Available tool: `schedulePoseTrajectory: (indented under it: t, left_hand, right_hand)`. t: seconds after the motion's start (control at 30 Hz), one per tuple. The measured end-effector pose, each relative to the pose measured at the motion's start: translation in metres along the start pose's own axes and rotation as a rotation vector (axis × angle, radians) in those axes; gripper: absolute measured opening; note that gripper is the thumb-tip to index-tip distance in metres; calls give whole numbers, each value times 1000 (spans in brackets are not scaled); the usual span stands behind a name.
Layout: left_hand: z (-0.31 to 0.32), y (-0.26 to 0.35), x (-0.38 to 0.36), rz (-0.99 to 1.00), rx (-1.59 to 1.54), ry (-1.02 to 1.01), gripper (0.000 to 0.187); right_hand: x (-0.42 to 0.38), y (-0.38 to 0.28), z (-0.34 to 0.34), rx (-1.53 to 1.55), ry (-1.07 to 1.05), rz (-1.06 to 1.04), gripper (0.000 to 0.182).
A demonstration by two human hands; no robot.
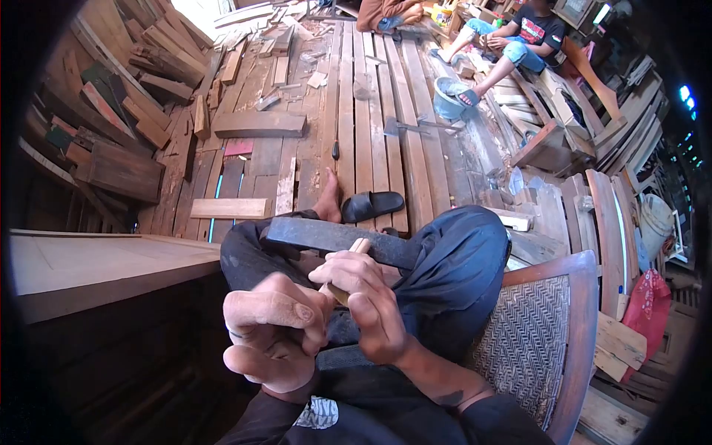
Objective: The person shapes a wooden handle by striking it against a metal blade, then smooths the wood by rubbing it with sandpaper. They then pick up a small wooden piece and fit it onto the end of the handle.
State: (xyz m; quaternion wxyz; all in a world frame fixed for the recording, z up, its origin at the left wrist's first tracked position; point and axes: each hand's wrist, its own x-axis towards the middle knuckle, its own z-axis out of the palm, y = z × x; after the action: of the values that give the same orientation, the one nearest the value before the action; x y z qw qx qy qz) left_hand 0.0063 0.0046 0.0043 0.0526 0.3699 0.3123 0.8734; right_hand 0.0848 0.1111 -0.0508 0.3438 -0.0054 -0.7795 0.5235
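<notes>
Above my lap, my right hand (367, 304) is wrapped round a small pale wooden piece (360, 245), whose end sticks out beyond the fingers. Close against it on the left is my left hand (274, 334), fingers curled and tips near the lower end of the piece. What the left fingertips pinch is hidden behind them. Just beyond both hands, a dark grey bar (334, 241) lies across between my bent legs. Below the hands, a dark textured strip (345, 358) shows against my clothes.
A woven-panel chair part (530, 326) leans at my right. At my left stands a wooden cabinet-like piece (119, 278). Ahead are a black sandal (373, 205), a thick plank (259, 124), a hatchet (391, 127) and a bucket (448, 99). A person (512, 44) sits far right.
</notes>
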Motion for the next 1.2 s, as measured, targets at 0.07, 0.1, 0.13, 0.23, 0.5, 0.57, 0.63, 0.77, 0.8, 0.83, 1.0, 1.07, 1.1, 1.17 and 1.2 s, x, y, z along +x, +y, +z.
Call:
schedulePoseTrajectory:
  t: [0.07,0.1,0.13,0.23,0.5,0.57,0.63,0.77,0.8,0.83,1.0,1.07,1.1,1.17,1.2]
  left_hand:
    - [-1,-1,3,13,124,23,66]
    - [-2,-1,5,27,182,30,61]
    - [-9,2,4,-1,149,14,64]
    - [-15,1,6,14,45,-48,66]
    - [-15,0,5,24,44,-71,72]
    - [-17,-3,8,54,-5,-136,71]
    - [-14,-6,7,81,-41,-150,71]
    - [-15,-5,5,73,-37,-126,68]
    - [-15,-5,6,72,-21,-96,65]
    - [-15,-4,5,62,-4,-92,64]
    - [-17,-9,9,93,159,-164,58]
    - [-14,-2,11,72,277,-187,55]
    - [-15,-4,13,105,304,-175,54]
    - [-15,-13,16,181,352,-143,53]
    - [-10,-15,13,165,354,-52,52]
  right_hand:
    - [-1,8,2,-25,-2,49,41]
    - [-1,28,0,-75,1,106,41]
    - [3,36,-2,-127,2,162,41]
    - [11,31,-6,-127,-30,222,41]
    - [11,47,-4,-165,-20,165,44]
    - [7,39,-6,-188,-69,265,47]
    - [6,4,1,-92,-108,35,47]
    - [0,20,-7,-36,-131,32,47]
    - [-1,35,-9,-131,-87,94,43]
    - [1,45,-7,-131,-20,221,42]
    - [1,-11,-7,39,-161,56,47]
    - [-2,1,-11,16,-163,73,45]
    - [-2,12,-14,-1,-164,73,45]
    - [-7,47,-14,-90,-43,232,42]
    - [-5,43,-13,-82,-32,267,42]
